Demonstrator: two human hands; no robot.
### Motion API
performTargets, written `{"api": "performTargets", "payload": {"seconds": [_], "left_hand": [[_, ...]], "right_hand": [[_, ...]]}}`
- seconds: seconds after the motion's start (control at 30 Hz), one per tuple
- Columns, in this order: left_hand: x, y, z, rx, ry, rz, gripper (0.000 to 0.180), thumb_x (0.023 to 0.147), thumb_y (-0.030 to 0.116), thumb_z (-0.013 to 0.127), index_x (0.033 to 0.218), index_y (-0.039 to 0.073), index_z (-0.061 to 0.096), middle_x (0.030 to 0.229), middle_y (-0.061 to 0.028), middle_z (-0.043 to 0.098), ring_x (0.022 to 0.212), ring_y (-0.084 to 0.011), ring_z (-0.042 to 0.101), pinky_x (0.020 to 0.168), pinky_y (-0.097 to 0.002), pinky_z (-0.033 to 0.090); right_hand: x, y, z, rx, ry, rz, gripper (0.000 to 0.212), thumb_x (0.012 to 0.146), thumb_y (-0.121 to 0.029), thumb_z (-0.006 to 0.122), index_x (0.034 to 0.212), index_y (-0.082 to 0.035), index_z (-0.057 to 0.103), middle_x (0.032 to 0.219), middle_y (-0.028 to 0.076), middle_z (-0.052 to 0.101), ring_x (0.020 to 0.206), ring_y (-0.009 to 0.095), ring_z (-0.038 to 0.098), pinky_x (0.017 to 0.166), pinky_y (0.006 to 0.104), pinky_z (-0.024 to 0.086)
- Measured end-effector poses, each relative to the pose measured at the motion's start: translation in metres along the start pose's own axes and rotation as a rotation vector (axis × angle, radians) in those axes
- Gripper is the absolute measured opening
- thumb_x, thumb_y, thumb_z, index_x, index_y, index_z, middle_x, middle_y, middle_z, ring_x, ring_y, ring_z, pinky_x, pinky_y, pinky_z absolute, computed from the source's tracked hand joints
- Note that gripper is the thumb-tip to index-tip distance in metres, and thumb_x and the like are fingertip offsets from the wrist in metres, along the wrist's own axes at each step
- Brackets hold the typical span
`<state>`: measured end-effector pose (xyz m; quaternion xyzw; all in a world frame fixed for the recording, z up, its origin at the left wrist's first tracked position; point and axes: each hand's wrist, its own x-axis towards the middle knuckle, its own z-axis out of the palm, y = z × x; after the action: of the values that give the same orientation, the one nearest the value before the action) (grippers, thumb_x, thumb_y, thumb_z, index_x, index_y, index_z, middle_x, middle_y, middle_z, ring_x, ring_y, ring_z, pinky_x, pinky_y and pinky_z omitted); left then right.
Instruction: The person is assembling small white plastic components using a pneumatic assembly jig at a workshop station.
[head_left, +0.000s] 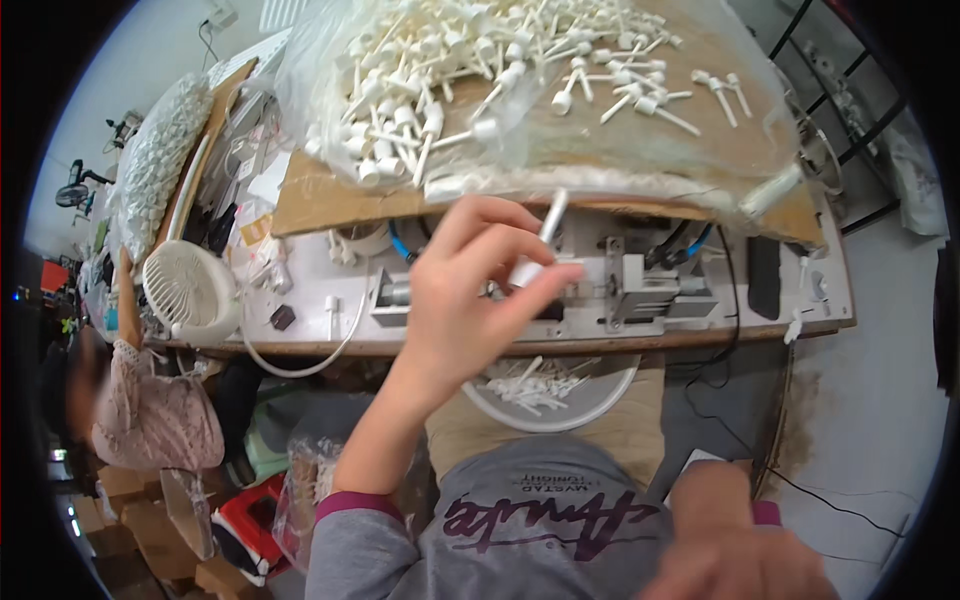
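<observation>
Left hand (pixel 485 285), nearly closed, pinches a white stick (pixel 552 217); fan (pixel 185 290) to its left, bowl (pixel 552 426) below, and the right hand (pixel 738 565) blurs, opening and grip impossible to tell!

- Bright, pale, fairly even light over the table (pixel 838 300), seemingly from above.
- Small shiny glints on the plastic sheet (pixel 590 125) along the table's far edge.
- White pieces (pixel 430 122) under it are so bright that fine detail washes out.
- Dimmer below the table's near edge, around the bowl (pixel 560 422).
- Left hand (pixel 485 275) fairly clear over the near edge; right hand (pixel 745 565) smeared by motion blur.
- Person (pixel 160 415) beyond the table's left end looks soft.
- Fisheye bends the table's near edge; black rounds off the corners of the view.
</observation>
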<state>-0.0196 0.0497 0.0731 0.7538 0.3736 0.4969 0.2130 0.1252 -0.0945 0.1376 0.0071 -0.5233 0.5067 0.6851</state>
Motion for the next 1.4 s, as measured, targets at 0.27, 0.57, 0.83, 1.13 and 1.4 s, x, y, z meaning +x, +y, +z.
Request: {"api": "performTargets", "payload": {"seconds": [0.27,0.57,0.83,1.13,1.4], "left_hand": [[-0.041,0.006,0.010,-0.188,-0.125,-0.080,0.020,0.074,0.012,0.085,0.081,0.004,0.067,0.109,-0.0074,0.062,0.077,-0.0106,0.062,0.062,-0.0241,0.051],[-0.055,0.006,0.015,-0.111,-0.129,0.003,0.021,0.073,0.012,0.085,0.081,0.003,0.068,0.111,-0.0096,0.062,0.074,-0.0144,0.061,0.061,-0.0267,0.050],[-0.066,-0.001,0.021,-0.095,-0.124,-0.009,0.021,0.071,0.011,0.086,0.080,0.004,0.068,0.114,-0.0090,0.062,0.067,-0.0102,0.059,0.059,-0.0248,0.048],[-0.072,0.001,0.022,-0.063,-0.137,-0.012,0.021,0.071,0.010,0.085,0.079,0.004,0.067,0.114,-0.0090,0.062,0.067,-0.0098,0.059,0.060,-0.0246,0.049],[-0.072,-0.004,0.024,-0.044,-0.135,0.009,0.021,0.071,0.010,0.085,0.078,0.004,0.066,0.114,-0.0092,0.062,0.067,-0.0101,0.060,0.059,-0.0243,0.049]], "right_hand": [[0.022,-0.024,-0.027,0.523,-0.110,0.209,0.038,0.102,-0.034,0.044,0.119,-0.005,0.062,0.121,0.014,0.066,0.105,0.030,0.066,0.093,0.0442,0.048],[0.038,-0.023,-0.036,0.581,0.005,0.373,0.036,0.105,-0.034,0.041,0.127,-0.012,0.058,0.120,0.008,0.066,0.108,0.026,0.063,0.095,0.0445,0.046],[0.024,-0.026,-0.020,0.415,0.019,0.186,0.032,0.104,-0.032,0.044,0.127,-0.013,0.058,0.119,0.005,0.066,0.106,0.024,0.063,0.093,0.0426,0.046],[0.016,-0.027,-0.006,0.365,0.035,0.135,0.029,0.103,-0.030,0.047,0.127,-0.016,0.057,0.116,0.002,0.066,0.104,0.021,0.062,0.090,0.0405,0.046],[0.015,-0.025,0.005,0.321,0.060,0.129,0.027,0.103,-0.028,0.050,0.127,-0.017,0.057,0.114,0.000,0.066,0.102,0.019,0.061,0.087,0.0386,0.046]]}}
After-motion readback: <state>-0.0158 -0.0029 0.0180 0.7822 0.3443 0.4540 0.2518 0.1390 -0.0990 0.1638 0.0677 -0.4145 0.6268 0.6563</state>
